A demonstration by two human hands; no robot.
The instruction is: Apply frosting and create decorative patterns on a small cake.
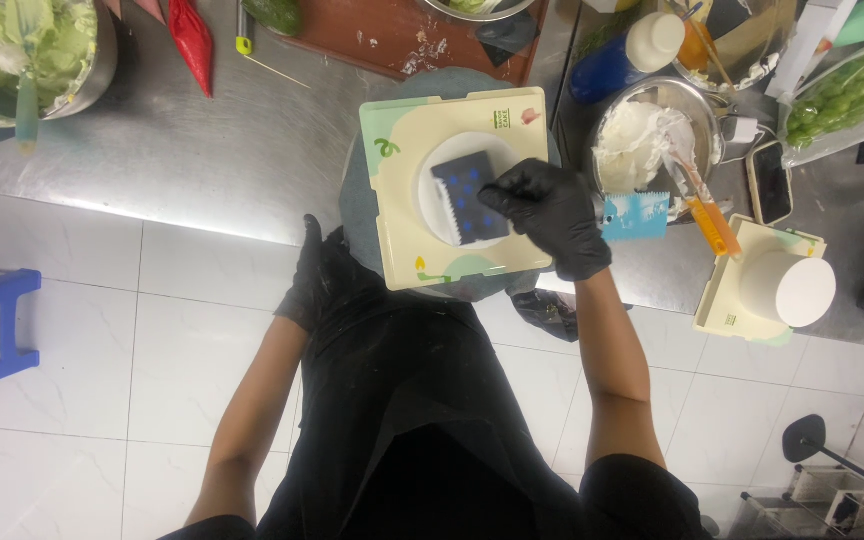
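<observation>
Right hand covering dark scraper edge, left hand partly hidden below turntable

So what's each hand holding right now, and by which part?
The right hand grips a dark scraper by its right edge, over the white cake. The left hand rests at the turntable edge; whether it grips it cannot be told.

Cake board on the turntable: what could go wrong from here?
1. The square cake board overhangs the round turntable; it could tip or slide, perhaps as the left hand at the turntable's edge turns it.
2. The right hand presses a dark scraper on the white cake; a tilt could gouge the cream.
3. The finished white cake sits near the counter edge and might get knocked off.
</observation>
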